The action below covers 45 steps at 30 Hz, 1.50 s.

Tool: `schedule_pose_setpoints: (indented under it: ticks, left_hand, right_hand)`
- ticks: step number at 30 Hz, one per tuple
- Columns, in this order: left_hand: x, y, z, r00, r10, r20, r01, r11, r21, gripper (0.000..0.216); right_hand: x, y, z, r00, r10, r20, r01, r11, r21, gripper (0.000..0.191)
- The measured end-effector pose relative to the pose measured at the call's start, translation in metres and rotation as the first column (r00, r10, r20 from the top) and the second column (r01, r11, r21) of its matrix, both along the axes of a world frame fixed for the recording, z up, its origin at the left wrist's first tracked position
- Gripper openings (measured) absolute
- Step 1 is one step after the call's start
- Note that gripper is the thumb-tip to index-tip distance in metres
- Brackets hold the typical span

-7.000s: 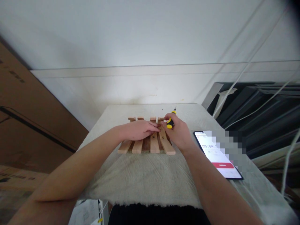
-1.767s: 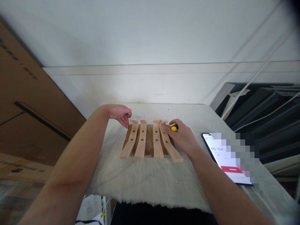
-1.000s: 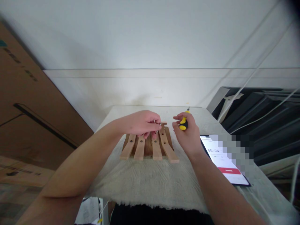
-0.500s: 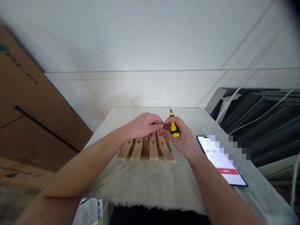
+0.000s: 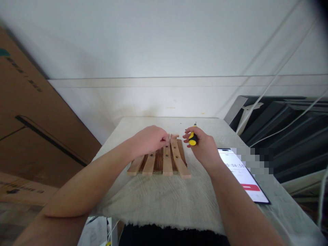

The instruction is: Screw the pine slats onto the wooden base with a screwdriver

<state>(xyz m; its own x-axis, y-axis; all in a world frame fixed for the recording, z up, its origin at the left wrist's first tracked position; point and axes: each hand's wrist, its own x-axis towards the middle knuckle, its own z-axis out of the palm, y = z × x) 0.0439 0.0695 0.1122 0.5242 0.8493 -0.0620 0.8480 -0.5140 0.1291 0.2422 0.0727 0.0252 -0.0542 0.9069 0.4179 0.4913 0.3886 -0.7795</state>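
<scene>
My right hand (image 5: 203, 145) is wrapped round a yellow and black screwdriver (image 5: 192, 140), whose metal tip points away from me. It is held to the right of a wooden piece, apart from it. My left hand (image 5: 150, 139) is over the far left part of this piece with its fingers pinched together. Whatever lies between those fingertips is hidden. Several light, curved wooden slats (image 5: 167, 165) lie across a darker brown board (image 5: 159, 160). Dark round screw heads or holes show in the slats. My left hand covers the far ends of the left slats.
A pale cloth (image 5: 164, 201) covers the table. To the right lies a phone (image 5: 246, 177) with a running timer on its screen. A white wall (image 5: 164, 95) stands behind the table, a large cardboard box (image 5: 38, 112) at the left, and dark panels (image 5: 289, 136) at the right.
My hands, which met above the slats, have moved apart. The left went left and the right moved right with the screwdriver. The far ends of the right slats now show.
</scene>
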Motion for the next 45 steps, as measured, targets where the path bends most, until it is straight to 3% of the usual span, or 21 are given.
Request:
schedule_pose_setpoints:
  ticks: [5,10,15,19,23,26,30,33,35,37,41,45]
  left_hand:
    - [-0.001,0.002,-0.002,1.000,-0.005,-0.010,0.004,1.000,-0.027,0.017]
    - [-0.007,0.008,-0.014,0.998,-0.032,0.056,0.033,0.999,-0.012,0.016]
    - [-0.002,0.004,-0.014,0.972,-0.114,0.206,0.135,0.987,-0.089,0.011]
    - [0.005,0.002,-0.015,0.936,-0.151,0.318,0.198,0.973,-0.121,0.011]
    - [0.005,0.005,-0.020,0.929,-0.172,0.328,0.223,0.967,-0.124,0.011]
    - [0.005,0.007,-0.022,0.922,-0.182,0.341,0.239,0.962,-0.134,0.012]
    - [0.007,0.006,-0.022,0.908,-0.154,0.390,0.235,0.957,-0.169,0.015]
    - [0.009,0.004,-0.020,0.879,-0.119,0.462,0.213,0.964,-0.157,0.016]
    - [0.009,0.002,-0.020,0.847,-0.088,0.525,0.181,0.975,-0.129,0.016]
    - [0.009,0.001,-0.019,0.808,-0.048,0.587,0.131,0.986,-0.100,0.014]
    - [0.008,0.001,-0.021,0.766,0.005,0.643,0.075,0.992,-0.098,0.014]
    - [0.006,0.005,-0.025,0.877,-0.139,0.459,0.103,0.989,0.104,0.019]
  right_hand:
    - [-0.002,0.001,-0.001,0.996,-0.063,0.061,0.062,0.998,0.014,0.040]
    - [0.001,0.012,-0.013,0.984,-0.151,0.092,0.152,0.988,-0.012,0.032]
    - [0.006,0.021,-0.022,0.924,-0.263,0.278,0.280,0.960,-0.024,0.027]
    - [0.007,0.021,-0.026,0.901,-0.204,0.383,0.247,0.967,-0.066,0.021]
    - [0.009,0.021,-0.029,0.879,-0.110,0.465,0.168,0.982,-0.085,0.019]
    - [0.013,0.021,-0.027,0.871,-0.128,0.474,0.197,0.975,-0.099,0.021]
    - [0.017,0.020,-0.015,0.936,-0.228,0.269,0.262,0.960,-0.095,0.019]
    - [0.010,0.012,-0.003,0.996,-0.014,-0.086,0.005,0.994,-0.111,0.019]
    - [0.003,0.005,0.005,0.934,0.174,-0.312,-0.224,0.965,-0.134,0.023]
    - [-0.004,-0.002,0.011,0.849,0.253,-0.464,-0.375,0.907,-0.192,0.025]
    - [-0.008,-0.008,0.017,0.777,0.264,-0.572,-0.426,0.889,-0.169,0.031]
    - [-0.008,-0.004,0.014,0.780,0.216,-0.587,-0.380,0.909,-0.170,0.035]
